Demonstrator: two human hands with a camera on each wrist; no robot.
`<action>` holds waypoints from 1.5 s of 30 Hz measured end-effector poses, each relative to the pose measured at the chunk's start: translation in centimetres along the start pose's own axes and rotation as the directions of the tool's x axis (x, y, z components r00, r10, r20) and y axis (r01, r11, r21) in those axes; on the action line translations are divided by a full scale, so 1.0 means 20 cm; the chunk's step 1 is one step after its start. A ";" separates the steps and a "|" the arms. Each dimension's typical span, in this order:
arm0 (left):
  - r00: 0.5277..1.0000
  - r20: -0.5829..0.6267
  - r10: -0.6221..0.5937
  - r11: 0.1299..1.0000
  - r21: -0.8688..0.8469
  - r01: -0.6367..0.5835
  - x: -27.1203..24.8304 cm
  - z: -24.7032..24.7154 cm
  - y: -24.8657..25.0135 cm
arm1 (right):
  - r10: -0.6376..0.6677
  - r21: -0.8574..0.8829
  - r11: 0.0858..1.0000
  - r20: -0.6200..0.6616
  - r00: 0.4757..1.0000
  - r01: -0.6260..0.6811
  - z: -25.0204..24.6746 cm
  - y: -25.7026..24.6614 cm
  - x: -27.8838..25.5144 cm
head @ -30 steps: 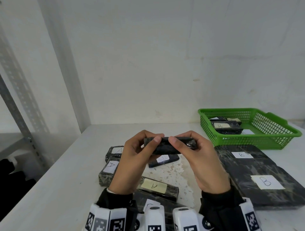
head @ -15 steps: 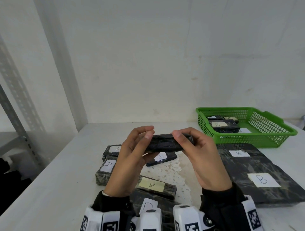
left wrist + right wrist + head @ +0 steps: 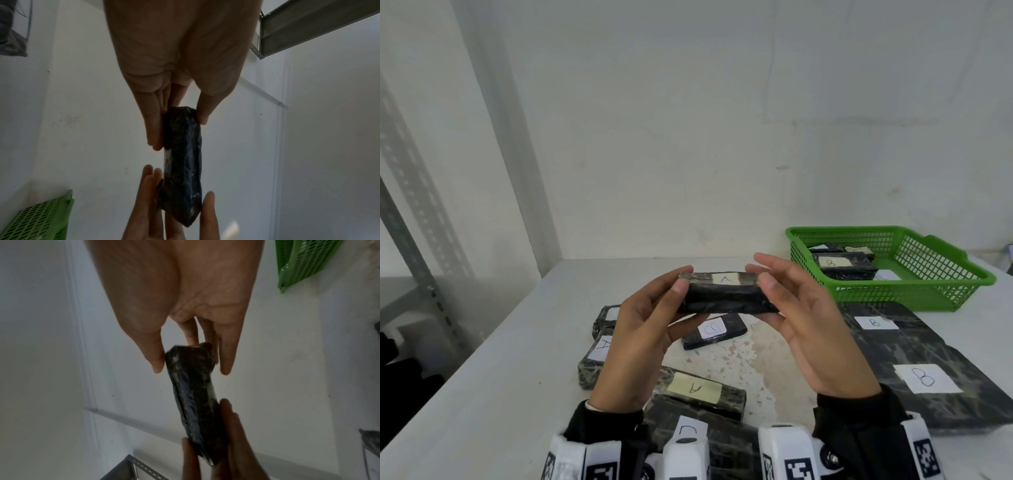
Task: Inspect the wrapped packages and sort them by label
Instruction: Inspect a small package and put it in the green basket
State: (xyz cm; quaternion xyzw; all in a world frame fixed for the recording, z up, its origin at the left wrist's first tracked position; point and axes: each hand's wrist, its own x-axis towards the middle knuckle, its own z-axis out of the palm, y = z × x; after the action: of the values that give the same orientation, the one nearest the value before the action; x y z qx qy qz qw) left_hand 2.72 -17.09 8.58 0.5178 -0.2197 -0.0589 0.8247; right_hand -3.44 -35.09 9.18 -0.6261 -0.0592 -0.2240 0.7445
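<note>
Black wrap on everything here, so the labels do all the work. Going left to right: two A packs [image 3: 599, 356] sit at the left of the table [image 3: 493, 377], another A pack [image 3: 697, 390] lies nearer me, and a small pack [image 3: 714, 331] with what looks like a B sits in the middle, so a fair few are still loose.

My left hand [image 3: 643, 342] pinches the left end of the pack [image 3: 726, 296] I'm checking, thumb in front, fingers behind. It's up in the air above the table, long axis running straight left to right, level, its label face tipped up and away from me. I can just catch the label, probably an A, hard to read at this angle. My right hand [image 3: 815, 329] pinches the right end the same way.

Further right, two big flat B packs [image 3: 914, 373] lie on the table, and the green basket [image 3: 893, 291] behind them already holds a few packs, one showing B. So I'd say roughly partway through.
</note>
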 end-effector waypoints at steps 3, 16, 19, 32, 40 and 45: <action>0.999 -0.024 -0.032 0.999 -0.030 0.031 0.01 -0.01 -0.01 | 0.027 0.130 0.991 0.100 0.995 -0.040 -0.01 -0.02 -0.01; 0.966 -0.010 -0.260 0.966 -0.003 0.260 0.02 0.01 -0.04 | 0.082 0.314 0.938 0.214 0.973 -0.148 0.06 -0.04 -0.02; 0.973 -0.001 -0.230 0.972 0.056 0.229 0.01 0.00 -0.02 | 0.065 0.234 0.966 0.195 0.979 -0.111 0.05 -0.03 -0.02; 0.982 0.168 -0.084 0.979 0.199 0.050 -0.04 0.09 0.00 | -0.080 0.144 0.988 0.151 0.985 0.058 0.10 -0.03 -0.03; 0.977 0.201 -0.077 0.979 0.201 0.036 -0.06 0.09 -0.01 | -0.139 0.074 0.988 0.050 0.989 0.136 0.15 -0.01 -0.04; 0.981 0.174 -0.087 0.975 0.216 0.048 -0.05 0.07 -0.02 | -0.104 0.032 0.994 0.062 0.993 0.102 0.15 0.01 -0.05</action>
State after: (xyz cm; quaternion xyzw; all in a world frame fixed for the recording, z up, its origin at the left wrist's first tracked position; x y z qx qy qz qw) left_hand 1.32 -18.09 8.45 0.6018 -0.2816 -0.1108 0.7391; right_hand -3.71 -32.01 9.25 -0.6182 -0.1186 -0.2412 0.7387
